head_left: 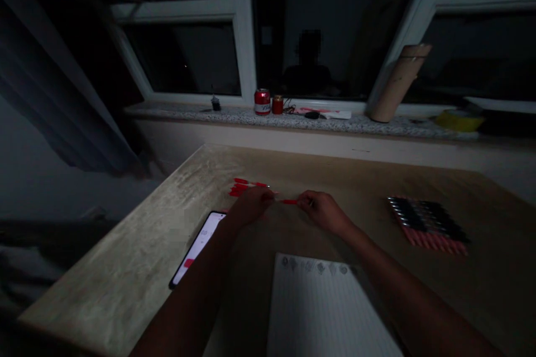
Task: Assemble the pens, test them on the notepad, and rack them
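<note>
A slim red pen [288, 201] spans the gap between my two hands above the table. My right hand [321, 207] pinches its right end. At its pale left end the fingers of my left hand [253, 203] are closed; the fine detail there is dim. Just behind my left hand lies a small group of red pens [239, 188], partly covered by that hand. Below my hands, a lined sheet of paper [318, 307] with small dark sketches along its top edge rests on the table.
A lit phone [201, 245] lies left, partly behind my left forearm. To the right sits a row of dark-capped pens [429, 223] with pinkish ends. On the sill [234, 114] stand a red can [262, 101], a red jar [277, 104], a tan flask [400, 83] and yellow tape [459, 120].
</note>
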The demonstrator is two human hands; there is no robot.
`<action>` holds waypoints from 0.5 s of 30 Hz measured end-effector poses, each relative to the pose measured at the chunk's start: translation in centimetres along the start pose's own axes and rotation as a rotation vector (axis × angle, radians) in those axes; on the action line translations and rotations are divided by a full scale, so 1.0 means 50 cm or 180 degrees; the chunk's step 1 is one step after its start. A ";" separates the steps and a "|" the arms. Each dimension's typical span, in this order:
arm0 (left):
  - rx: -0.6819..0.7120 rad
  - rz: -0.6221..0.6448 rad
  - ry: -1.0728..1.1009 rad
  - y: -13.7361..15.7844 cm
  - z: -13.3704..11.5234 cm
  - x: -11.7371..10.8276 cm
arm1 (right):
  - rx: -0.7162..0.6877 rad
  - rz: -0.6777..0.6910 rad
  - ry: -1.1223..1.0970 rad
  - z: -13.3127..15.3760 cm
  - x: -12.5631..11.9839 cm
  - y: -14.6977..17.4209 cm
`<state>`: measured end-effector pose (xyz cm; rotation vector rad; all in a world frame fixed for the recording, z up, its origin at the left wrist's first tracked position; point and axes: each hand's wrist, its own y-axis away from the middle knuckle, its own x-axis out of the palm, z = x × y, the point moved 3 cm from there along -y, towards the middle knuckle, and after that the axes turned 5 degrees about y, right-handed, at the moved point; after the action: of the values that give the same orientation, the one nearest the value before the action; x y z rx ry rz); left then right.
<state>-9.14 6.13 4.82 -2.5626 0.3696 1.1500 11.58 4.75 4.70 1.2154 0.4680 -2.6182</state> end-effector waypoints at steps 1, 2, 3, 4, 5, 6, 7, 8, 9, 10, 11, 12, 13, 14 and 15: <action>-0.0001 0.0012 0.0173 -0.013 -0.010 0.011 | 0.0072 -0.0018 -0.0095 -0.015 -0.012 0.009; -0.0004 0.0017 0.0332 -0.025 -0.021 0.021 | 0.0170 -0.0033 -0.0214 -0.030 -0.023 0.018; -0.0017 -0.0016 0.0492 -0.035 -0.031 0.030 | 0.0243 -0.0094 -0.0321 -0.043 -0.034 0.027; -0.0056 -0.0106 0.0722 -0.044 -0.040 0.037 | 0.0324 -0.0196 -0.0406 -0.056 -0.044 0.036; -0.0127 -0.0203 0.1038 -0.049 -0.048 0.043 | 0.0425 -0.0298 -0.0499 -0.067 -0.052 0.045; -0.0212 -0.0291 0.1385 -0.053 -0.054 0.049 | 0.0519 -0.0381 -0.0613 -0.076 -0.059 0.054; -0.0344 -0.0374 0.1733 -0.055 -0.058 0.056 | 0.0609 -0.0442 -0.0750 -0.082 -0.064 0.061; -0.0469 -0.0419 0.2051 -0.056 -0.060 0.063 | 0.0690 -0.0479 -0.0897 -0.086 -0.067 0.068; -0.0585 -0.0469 0.2341 -0.056 -0.060 0.071 | 0.0749 -0.0498 -0.1041 -0.088 -0.069 0.073; -0.0691 -0.0523 0.2610 -0.056 -0.059 0.080 | 0.0787 -0.0524 -0.1160 -0.088 -0.070 0.077; -0.0816 -0.0555 0.2874 -0.055 -0.057 0.090 | 0.0812 -0.0562 -0.1240 -0.088 -0.070 0.081; -0.0886 -0.0625 0.3123 -0.054 -0.056 0.101 | 0.0833 -0.0611 -0.1280 -0.087 -0.070 0.085; -0.0942 -0.0668 0.3403 -0.053 -0.055 0.113 | 0.0852 -0.0667 -0.1286 -0.086 -0.069 0.089; -0.0985 -0.0680 0.3715 -0.052 -0.055 0.126 | 0.0868 -0.0726 -0.1275 -0.086 -0.068 0.093; -0.1033 -0.0722 0.3980 -0.051 -0.056 0.139 | 0.0882 -0.0775 -0.1260 -0.086 -0.065 0.097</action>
<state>-1.86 6.65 1.77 -3.1663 0.1188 -0.6423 18.26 2.07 3.65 0.7033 0.1919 -3.1134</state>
